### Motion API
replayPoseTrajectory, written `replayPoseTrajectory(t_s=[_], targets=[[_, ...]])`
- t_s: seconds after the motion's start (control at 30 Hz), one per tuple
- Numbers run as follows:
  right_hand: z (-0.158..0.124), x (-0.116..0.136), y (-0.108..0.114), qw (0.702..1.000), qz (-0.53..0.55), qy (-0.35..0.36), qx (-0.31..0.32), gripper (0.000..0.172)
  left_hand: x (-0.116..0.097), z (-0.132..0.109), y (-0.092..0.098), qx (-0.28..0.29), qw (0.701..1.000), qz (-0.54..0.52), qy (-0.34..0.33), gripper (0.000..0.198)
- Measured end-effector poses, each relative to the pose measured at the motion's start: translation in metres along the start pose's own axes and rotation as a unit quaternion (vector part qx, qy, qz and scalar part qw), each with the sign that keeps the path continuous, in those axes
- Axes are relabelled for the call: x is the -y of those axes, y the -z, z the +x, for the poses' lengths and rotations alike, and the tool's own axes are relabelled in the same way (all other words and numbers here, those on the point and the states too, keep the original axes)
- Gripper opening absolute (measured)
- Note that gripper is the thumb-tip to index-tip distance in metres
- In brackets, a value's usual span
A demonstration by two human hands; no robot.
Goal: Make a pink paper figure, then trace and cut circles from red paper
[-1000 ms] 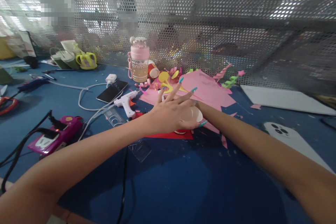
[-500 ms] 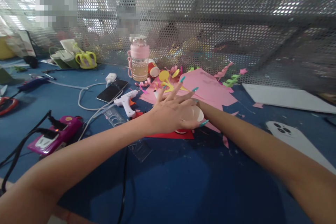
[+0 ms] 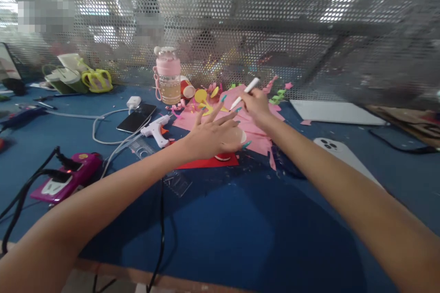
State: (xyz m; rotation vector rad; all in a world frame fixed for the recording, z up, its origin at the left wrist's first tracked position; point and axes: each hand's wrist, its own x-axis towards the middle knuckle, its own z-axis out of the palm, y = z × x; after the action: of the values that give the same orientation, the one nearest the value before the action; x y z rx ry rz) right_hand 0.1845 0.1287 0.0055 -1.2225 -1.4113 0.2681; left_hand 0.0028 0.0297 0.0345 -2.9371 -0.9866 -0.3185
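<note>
My left hand is spread with its fingers stretched out, resting over a paper cup whose white and red edges show beside the thumb. The palm hides most of the cup, which stands on a sheet of red paper. Just beyond, my right hand is closed around a white marker. The marker slants, its tip down near my left fingertips and its dark end up. Pink paper lies beneath and behind both hands, with yellow paper cutouts on it.
A white glue gun, a clear ruler and a black phone lie left of my hands. A purple power strip with cords is nearer. Behind stands a pink-lidded bottle. A white phone lies right.
My right hand has come out from behind the left, moving up, and now shows the marker in its grip. My left hand stays spread over the cup. The view has shifted to the right.
</note>
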Motion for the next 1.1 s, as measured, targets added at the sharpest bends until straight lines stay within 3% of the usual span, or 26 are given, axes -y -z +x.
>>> replayPoseTrajectory(t_s=[0.1, 0.17, 0.23, 0.33, 0.37, 0.4, 0.47, 0.53, 0.67, 0.83, 1.1], targets=[[-0.01, 0.017, 0.037, 0.991, -0.095, 0.028, -0.087, 0.029, 0.002, 0.001, 0.0, 0.005, 1.0, 0.009, -0.023, 0.045], [-0.034, 0.036, 0.06, 0.97, -0.167, 0.102, -0.144, 0.027, 0.002, 0.002, 0.001, 0.005, 0.999, 0.014, -0.032, 0.04], [-0.065, 0.058, 0.076, 0.928, -0.24, 0.215, -0.188, 0.019, 0.001, 0.002, 0.003, 0.013, 1.0, 0.019, -0.018, 0.041], [-0.115, 0.091, 0.088, 0.833, -0.305, 0.436, -0.149, 0.002, -0.001, 0.002, 0.008, 0.042, 0.998, 0.042, -0.011, 0.042], [-0.131, 0.1, 0.088, 0.8, -0.314, 0.498, -0.117, 0.007, -0.002, 0.001, 0.009, 0.046, 0.997, 0.056, -0.026, 0.04], [-0.145, 0.107, 0.087, 0.788, -0.328, 0.519, -0.055, 0.01, -0.002, 0.001, 0.01, 0.043, 0.996, 0.071, -0.045, 0.039], [-0.167, 0.12, 0.079, 0.787, -0.329, 0.517, 0.069, 0.017, -0.001, 0.0, 0.01, 0.02, 0.992, 0.099, -0.075, 0.039], [-0.182, 0.128, 0.067, 0.775, -0.321, 0.525, 0.146, 0.02, 0.001, -0.001, 0.009, 0.001, 0.987, 0.126, -0.103, 0.037], [-0.191, 0.137, 0.036, 0.75, -0.358, 0.529, 0.171, 0.022, 0.0, -0.001, 0.01, -0.015, 0.974, 0.168, -0.154, 0.031], [-0.186, 0.133, 0.004, 0.765, -0.429, 0.449, 0.172, 0.029, -0.003, -0.002, 0.013, -0.015, 0.981, 0.146, -0.125, 0.026], [-0.175, 0.134, -0.015, 0.767, -0.482, 0.271, 0.326, 0.034, 0.005, 0.002, 0.0, -0.013, 0.994, 0.078, -0.079, 0.033]])
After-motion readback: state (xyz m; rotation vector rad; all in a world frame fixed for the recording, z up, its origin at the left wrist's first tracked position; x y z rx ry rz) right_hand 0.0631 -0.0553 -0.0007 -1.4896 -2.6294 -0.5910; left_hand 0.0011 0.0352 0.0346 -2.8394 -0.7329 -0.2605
